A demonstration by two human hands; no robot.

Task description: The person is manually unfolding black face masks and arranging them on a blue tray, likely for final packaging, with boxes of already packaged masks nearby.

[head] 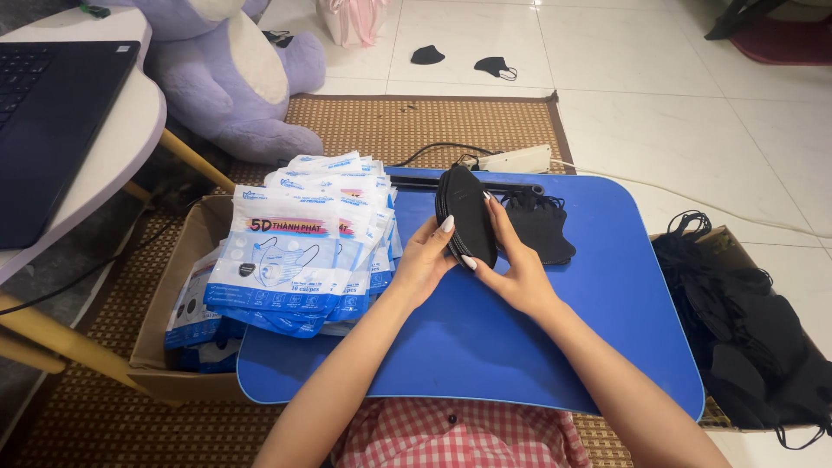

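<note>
Black was the colour in play: a stack of folded black face masks [466, 217] stood on edge above the blue lap table [485, 338], pinched between both hands. The left hand [422, 260] cupped the near side, fingers curled round the stack's edge, thumb up against the face. The right hand [517, 269] closed on the other side, fingers wrapped behind, thumb across the lower front. Just behind them, a loose pile of black masks [539, 227] lay on the table's far edge. To the left, a fanned heap of white-and-blue mask packets [299, 247] leaned over the table's corner, spilling from a cardboard box [169, 321]. Off to the right, a second box of black masks [745, 329] sat beside the table, on the floor.
</note>
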